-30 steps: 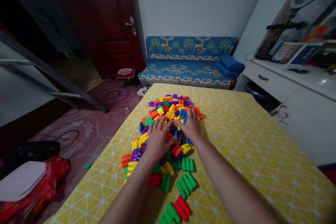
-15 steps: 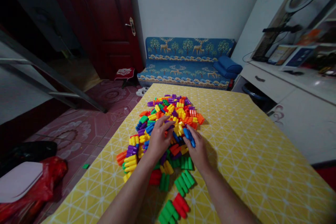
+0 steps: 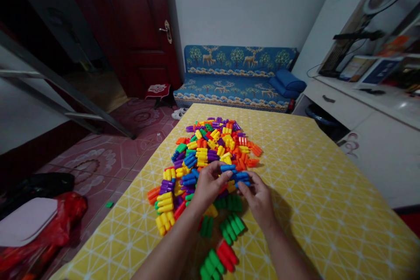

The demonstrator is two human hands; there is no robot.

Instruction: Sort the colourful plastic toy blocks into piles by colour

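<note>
A heap of plastic blocks in yellow, purple, orange, green, red and blue (image 3: 215, 144) lies on the yellow patterned tablecloth (image 3: 311, 175). Over its near right part, my left hand (image 3: 211, 183) pinches a blue block (image 3: 228, 168) between thumb and fingers. My right hand (image 3: 259, 197) holds another blue block (image 3: 242, 178) just beside it. The two blue blocks are close together; whether they are joined I cannot tell. Nearer to me lie a green block (image 3: 232, 228), a red block (image 3: 227, 256) and another green block (image 3: 211, 265).
Beyond the table stands a blue patterned sofa (image 3: 236, 83), with a white cabinet (image 3: 370, 140) to the right. On the floor at left are a red bag (image 3: 70, 214) with a pale lid (image 3: 28, 223) and a small green piece (image 3: 109, 204).
My left hand has moved right and toward me and now grips a blue block. My right hand has shifted slightly right and nearer with its blue block.
</note>
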